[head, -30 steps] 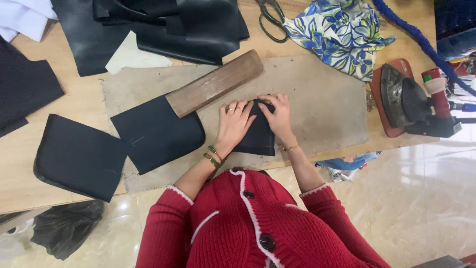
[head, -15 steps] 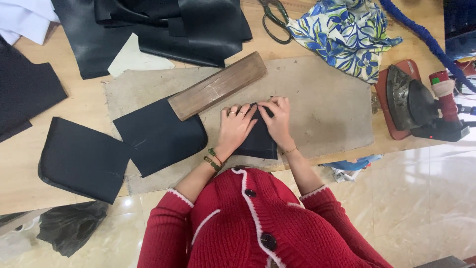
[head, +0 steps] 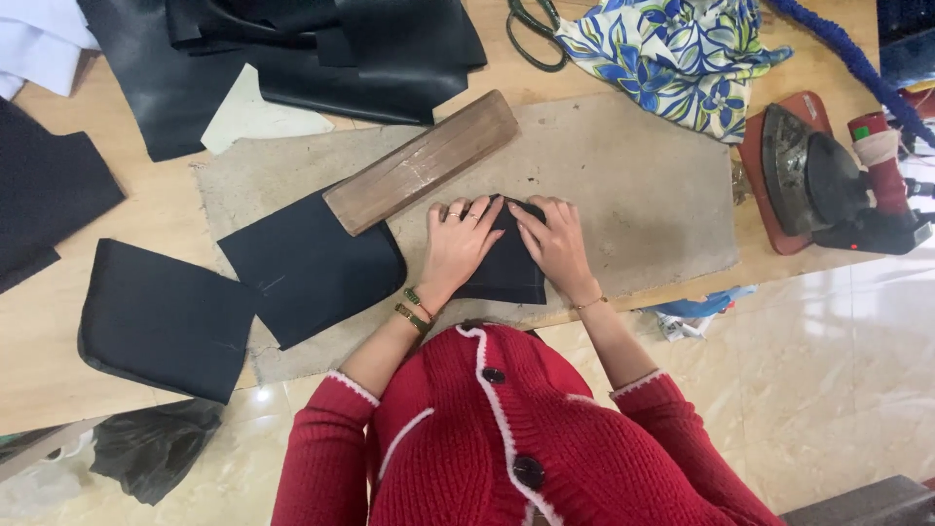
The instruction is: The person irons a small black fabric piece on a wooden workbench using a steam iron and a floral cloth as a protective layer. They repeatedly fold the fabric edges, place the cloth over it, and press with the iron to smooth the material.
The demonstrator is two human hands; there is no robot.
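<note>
A small piece of black fabric, roughly rectangular (head: pixel 506 268), lies flat on a worn beige felt pressing mat (head: pixel 623 185) near the counter's front edge, just in front of the person; its long axis runs from the near edge away from the person, with its narrower far end pointing toward the back of the counter. The left hand (head: pixel 456 244) lies flat on the piece's left side with fingers spread and pressing down, and the right hand (head: pixel 555 239) rests on its right side, fingertips curled onto the far top edge; whether they pinch a fold there cannot be told. Just left of the hands, a long brown wooden block (head: pixel 421 162) lies diagonally, its lower end resting on a larger black fabric panel with a rounded corner (head: pixel 307 268). Another black rounded panel (head: pixel 166 321) lies farther left on the light wooden counter (head: pixel 127 209). Folded black cloth (head: pixel 331 44), dark-handled scissors (head: pixel 531 29) and a blue-and-yellow floral cloth (head: pixel 672 49) lie at the back; a dark iron on a red rest (head: pixel 808 175) stands at the right. The floor below is glossy pale tile (head: pixel 838 390). Compared with half a second ago, both hands stay on the piece in nearly the same pose, and the things around them lie as before.
</note>
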